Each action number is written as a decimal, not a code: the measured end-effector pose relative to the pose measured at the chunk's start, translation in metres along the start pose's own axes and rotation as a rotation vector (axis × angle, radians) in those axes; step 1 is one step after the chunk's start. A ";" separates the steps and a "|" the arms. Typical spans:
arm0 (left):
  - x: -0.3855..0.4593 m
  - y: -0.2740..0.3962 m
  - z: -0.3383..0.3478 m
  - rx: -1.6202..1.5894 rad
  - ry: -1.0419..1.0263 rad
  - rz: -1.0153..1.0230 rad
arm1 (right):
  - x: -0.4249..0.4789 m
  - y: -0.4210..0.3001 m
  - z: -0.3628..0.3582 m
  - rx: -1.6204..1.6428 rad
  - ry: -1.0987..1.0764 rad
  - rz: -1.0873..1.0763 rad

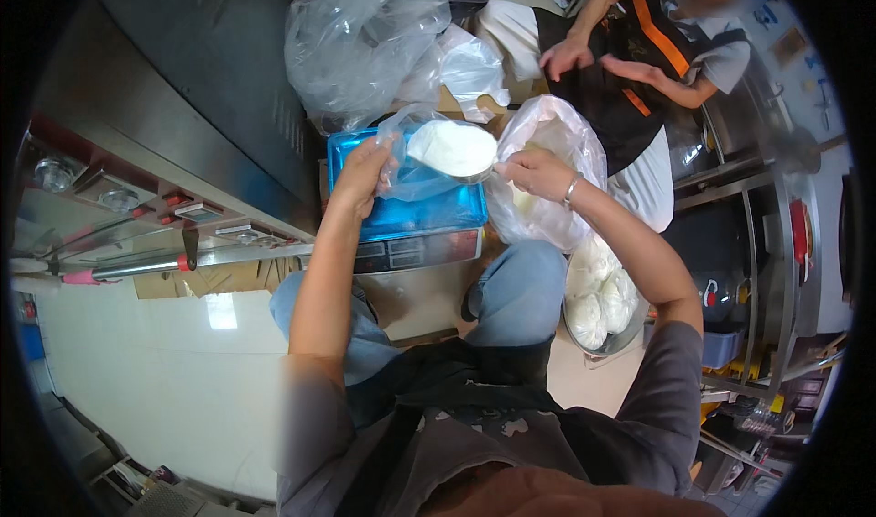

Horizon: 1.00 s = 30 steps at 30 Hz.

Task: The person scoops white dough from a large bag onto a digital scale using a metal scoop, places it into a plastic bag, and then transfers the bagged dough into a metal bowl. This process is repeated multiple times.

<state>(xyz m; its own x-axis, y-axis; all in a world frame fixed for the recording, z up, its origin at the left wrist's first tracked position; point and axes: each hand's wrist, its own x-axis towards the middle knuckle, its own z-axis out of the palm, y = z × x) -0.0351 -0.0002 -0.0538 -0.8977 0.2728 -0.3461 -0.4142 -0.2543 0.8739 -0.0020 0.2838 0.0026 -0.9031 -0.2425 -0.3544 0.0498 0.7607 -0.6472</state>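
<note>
My left hand (363,173) grips the rim of a clear plastic bag (410,181). In my right hand (537,175) is the handle of a metal scoop (472,177), heaped with white powder (452,146). The scoop's front end is at the mouth of the bag. Below both is the blue metallic top tray of a weighing scale (417,219), with its display panel (397,251) facing me. Right of the scale stands a large open plastic sack (547,209); pale contents show inside it, partly hidden by my right hand.
Several tied bags of white powder (595,298) fill a metal basin (587,349) by my right knee. Large clear plastic bags (363,45) lie behind the scale. A steel oven-like appliance (226,140) stands at left. Another person (616,72) in a dark apron sits across, before a metal rack (749,277).
</note>
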 end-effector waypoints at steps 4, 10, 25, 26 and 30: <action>0.000 -0.001 -0.001 0.159 0.050 0.121 | 0.034 -0.026 -0.005 -0.365 -0.146 -0.001; -0.003 0.006 0.000 0.142 0.029 0.154 | 0.085 -0.084 -0.007 -0.734 -0.354 0.069; -0.004 0.014 -0.016 0.118 0.173 0.267 | 0.079 -0.137 -0.046 -0.981 -0.365 0.047; -0.005 0.015 -0.014 0.077 0.151 0.267 | 0.077 -0.136 -0.046 -1.021 -0.364 0.056; -0.008 0.020 -0.012 -0.021 0.074 0.191 | 0.073 -0.139 -0.053 -1.017 -0.295 -0.080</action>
<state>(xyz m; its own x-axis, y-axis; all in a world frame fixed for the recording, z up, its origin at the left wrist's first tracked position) -0.0382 -0.0189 -0.0374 -0.9685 0.1490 -0.1997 -0.2379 -0.3146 0.9189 -0.0972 0.1925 0.1026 -0.7418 -0.3469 -0.5740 -0.5087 0.8487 0.1445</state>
